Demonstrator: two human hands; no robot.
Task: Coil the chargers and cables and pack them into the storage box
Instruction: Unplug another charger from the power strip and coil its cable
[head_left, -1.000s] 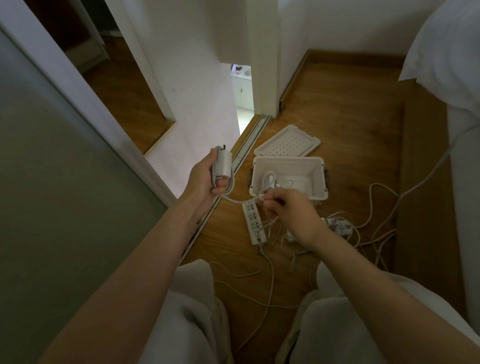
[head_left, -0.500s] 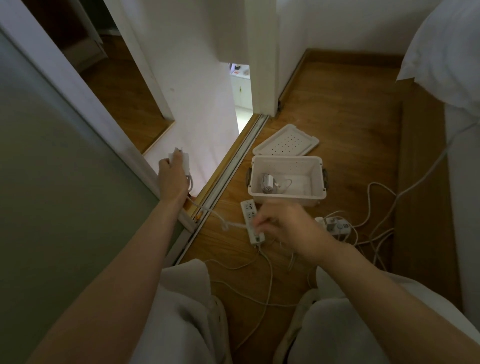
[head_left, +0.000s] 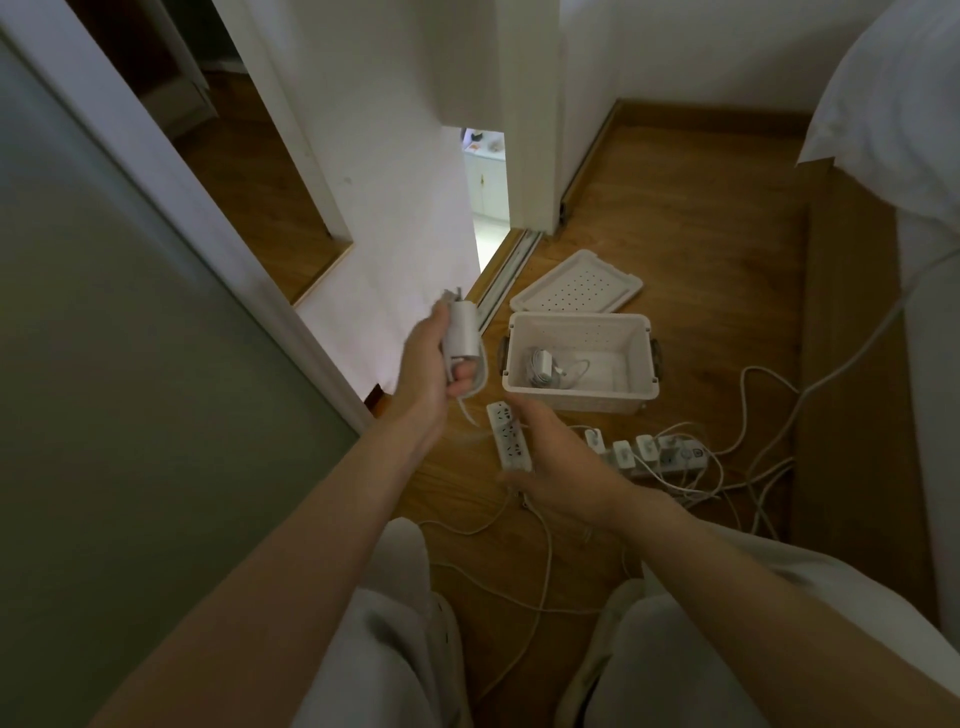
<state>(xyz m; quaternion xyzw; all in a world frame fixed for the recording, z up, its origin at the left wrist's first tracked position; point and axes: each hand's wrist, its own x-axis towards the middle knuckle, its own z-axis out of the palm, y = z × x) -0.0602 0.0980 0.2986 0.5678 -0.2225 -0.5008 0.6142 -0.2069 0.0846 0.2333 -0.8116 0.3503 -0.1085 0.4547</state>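
My left hand (head_left: 428, 364) grips a white charger brick (head_left: 461, 330) with its cable looped around the brick and a short end hanging below. My right hand (head_left: 558, 465) hovers over a white power strip (head_left: 506, 434) on the wooden floor; whether it holds the thin cable is blurred. The white storage box (head_left: 579, 402) stands open just beyond, with one coiled charger (head_left: 545, 366) inside. Its perforated lid (head_left: 576, 283) lies behind it.
A second power strip (head_left: 675, 457) with several plugged adapters lies right of my right hand, amid tangled white cables (head_left: 748, 415). A sliding-door track (head_left: 506, 275) and white wall are at left, a bed (head_left: 909, 156) at right. My knees fill the bottom.
My left hand swung out to the left with the charger, then came back toward the box, wrapping cable around the brick. My right hand dropped from the box front to over the power strip.
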